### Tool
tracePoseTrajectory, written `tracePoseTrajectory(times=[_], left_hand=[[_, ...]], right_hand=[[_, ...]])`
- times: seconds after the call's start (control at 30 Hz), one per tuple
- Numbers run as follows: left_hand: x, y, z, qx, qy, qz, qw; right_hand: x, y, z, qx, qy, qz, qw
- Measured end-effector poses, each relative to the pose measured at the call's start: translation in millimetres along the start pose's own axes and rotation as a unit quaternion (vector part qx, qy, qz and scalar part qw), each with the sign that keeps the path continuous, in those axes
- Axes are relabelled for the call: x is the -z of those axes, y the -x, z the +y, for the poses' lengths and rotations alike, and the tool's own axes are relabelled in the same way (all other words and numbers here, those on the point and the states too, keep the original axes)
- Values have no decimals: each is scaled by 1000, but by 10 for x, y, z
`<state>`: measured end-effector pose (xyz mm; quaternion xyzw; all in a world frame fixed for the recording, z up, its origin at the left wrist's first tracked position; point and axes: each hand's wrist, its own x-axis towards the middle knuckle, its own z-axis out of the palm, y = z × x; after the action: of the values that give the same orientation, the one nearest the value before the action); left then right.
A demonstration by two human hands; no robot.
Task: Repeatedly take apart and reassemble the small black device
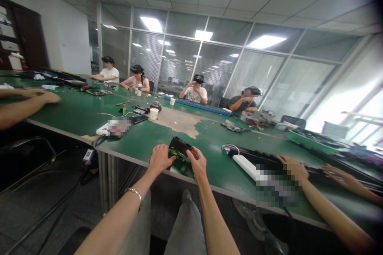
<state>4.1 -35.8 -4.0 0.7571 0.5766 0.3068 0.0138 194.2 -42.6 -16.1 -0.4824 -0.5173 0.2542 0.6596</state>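
A black boxy device (180,146) with a green circuit board along its near side is held at the front edge of the green table (131,143). My left hand (160,158) grips its left end, with the thumb on the near side by the board. My right hand (197,161) holds the right end, fingers bent against it. The device is tilted, and its underside is hidden. A silver bracelet circles my left wrist.
A paper cup (154,114) and a white power bank (108,128) stand to the left. At right lies a white power strip (245,167), near another person's hands (295,169). Another person's hands (44,96) rest at far left. Several people sit across the table.
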Motion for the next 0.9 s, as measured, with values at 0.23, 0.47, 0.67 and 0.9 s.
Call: tracePoseTrajectory(times=[0.23,0.47,0.67,0.9], left_hand=[[-25,-5,-7,-5,4,3,1000],[-22,7,-3,3,-3,3,1000],[-34,19,-17,22,15,35,999],[-41,36,-23,-12,21,7,1000]], right_hand=[[-1,40,-88,28,33,-17,999],[-18,70,-139,57,123,-34,990],[-28,95,-127,109,200,-9,974],[-22,77,-78,85,227,-31,970]])
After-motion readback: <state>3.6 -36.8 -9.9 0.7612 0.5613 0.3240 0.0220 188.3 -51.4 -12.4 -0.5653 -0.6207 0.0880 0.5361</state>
